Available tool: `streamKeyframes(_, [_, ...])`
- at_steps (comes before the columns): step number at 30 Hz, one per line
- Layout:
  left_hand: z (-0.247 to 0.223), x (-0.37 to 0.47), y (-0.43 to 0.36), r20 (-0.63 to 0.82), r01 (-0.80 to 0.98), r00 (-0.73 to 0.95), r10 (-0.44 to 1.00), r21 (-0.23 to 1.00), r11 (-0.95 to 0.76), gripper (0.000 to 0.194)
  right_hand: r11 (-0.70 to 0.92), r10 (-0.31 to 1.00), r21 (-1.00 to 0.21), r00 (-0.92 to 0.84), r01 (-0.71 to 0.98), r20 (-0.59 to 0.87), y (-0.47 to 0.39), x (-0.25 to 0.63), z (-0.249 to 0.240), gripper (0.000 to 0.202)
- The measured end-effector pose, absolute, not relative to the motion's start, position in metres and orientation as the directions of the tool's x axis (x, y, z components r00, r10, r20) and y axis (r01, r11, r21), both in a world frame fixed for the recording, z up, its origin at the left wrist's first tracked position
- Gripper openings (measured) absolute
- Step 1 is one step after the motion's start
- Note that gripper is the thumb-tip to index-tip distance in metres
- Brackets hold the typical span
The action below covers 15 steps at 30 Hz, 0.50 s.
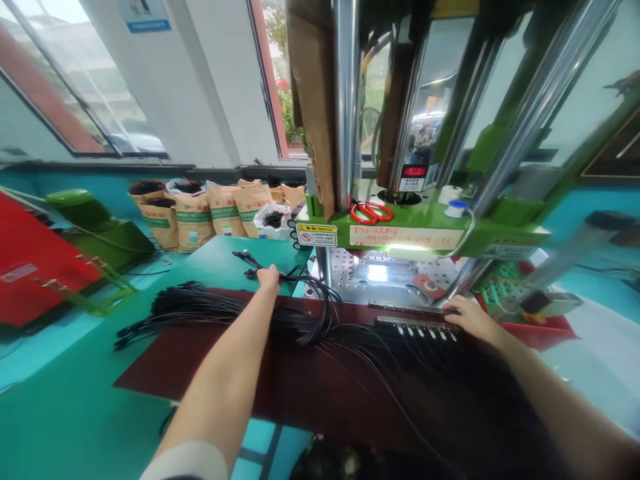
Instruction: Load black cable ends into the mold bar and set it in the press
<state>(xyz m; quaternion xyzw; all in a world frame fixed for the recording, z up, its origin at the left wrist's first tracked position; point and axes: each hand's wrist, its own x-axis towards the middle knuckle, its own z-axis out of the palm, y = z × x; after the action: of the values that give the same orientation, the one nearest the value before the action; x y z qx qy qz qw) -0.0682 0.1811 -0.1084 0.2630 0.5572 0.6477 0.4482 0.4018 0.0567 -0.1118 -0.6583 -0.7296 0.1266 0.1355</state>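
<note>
My left hand (269,277) is closed round a small bunch of black cables (325,291), held out over the green table beside the press; their connector ends poke out to the left of the fist. Below that arm lies a thick bundle of black cables (200,307) on a dark red-brown board (200,360). At the right, my right hand (470,317) has its bent fingers at the end of a metal strip mould (415,321) with several bright metal tabs along it. Whether those fingers grip the strip or only touch it, I cannot tell. A second dark bar (405,308) lies just behind.
A green press (425,230) with steel columns stands ahead, red-handled scissors (371,213) on its plate. A red and grey block (429,288) sits on its perforated bed (345,267). Paper sacks (195,220) line the wall. A red bin (545,331) is at the right.
</note>
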Motion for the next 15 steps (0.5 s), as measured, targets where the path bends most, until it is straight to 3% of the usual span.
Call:
streamKeyframes(5, [-0.098, -0.087, 0.179, -0.364, -0.063, -0.401, 0.84, 0.926, 0.371, 0.031, 0.133, 0.99, -0.254, -0.118, 0.958, 0.072, 0.034, 0.398, -0.101, 0.029])
streamKeyframes(9, [-0.074, -0.081, 0.168, -0.343, 0.126, -0.304, 0.889, 0.91, 0.395, 0.036, 0.274, 0.96, -0.117, -0.278, 0.955, -0.027, 0.008, 0.393, -0.085, 0.039])
streamKeyframes(11, [-0.058, -0.055, 0.145, -0.229, 0.25, -0.182, 0.956, 0.93, 0.27, 0.033, 0.299, 0.952, -0.044, -0.301, 0.953, -0.052, 0.002, 0.389, -0.081, 0.041])
streamKeyframes(13, [-0.044, -0.015, 0.105, 0.022, 0.418, 0.153, 0.988, 0.904, -0.084, 0.029, 0.298, 0.952, 0.001, -0.297, 0.955, -0.076, 0.002, 0.385, -0.078, 0.041])
streamKeyframes(15, [-0.036, 0.028, 0.053, 0.13, 0.41, 0.503, 0.854, 0.835, -0.368, 0.027, 0.287, 0.952, 0.004, -0.285, 0.958, -0.11, 0.007, 0.38, -0.072, 0.041])
